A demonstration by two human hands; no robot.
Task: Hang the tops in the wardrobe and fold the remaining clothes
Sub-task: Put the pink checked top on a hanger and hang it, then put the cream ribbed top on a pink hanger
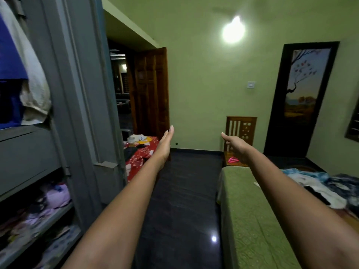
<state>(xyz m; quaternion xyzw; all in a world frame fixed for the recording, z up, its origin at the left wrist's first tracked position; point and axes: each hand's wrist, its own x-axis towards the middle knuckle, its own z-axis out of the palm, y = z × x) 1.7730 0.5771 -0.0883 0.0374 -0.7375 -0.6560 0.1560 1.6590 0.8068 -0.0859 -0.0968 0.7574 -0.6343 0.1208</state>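
Both my arms reach straight out over the dark floor. My left hand point(165, 142) is flat with straight fingers and holds nothing. My right hand point(234, 143) is also empty, its fingers relaxed and pointing left. The grey wardrobe point(77, 105) stands at my left; a blue top point(9, 61) and a whitish top point(33, 82) hang inside it. Folded clothes point(38, 214) fill its lower shelves. A heap of blue, white and black clothes point(322, 187) lies on the green bed point(252, 220) at my right.
A low table with a red floral cloth point(139, 156) stands past the wardrobe beside an open wooden door point(151, 92). A wooden chair point(240, 133) with pink hangers point(233, 159) on its seat stands at the bed's far end. Dark floor point(184, 191) runs between.
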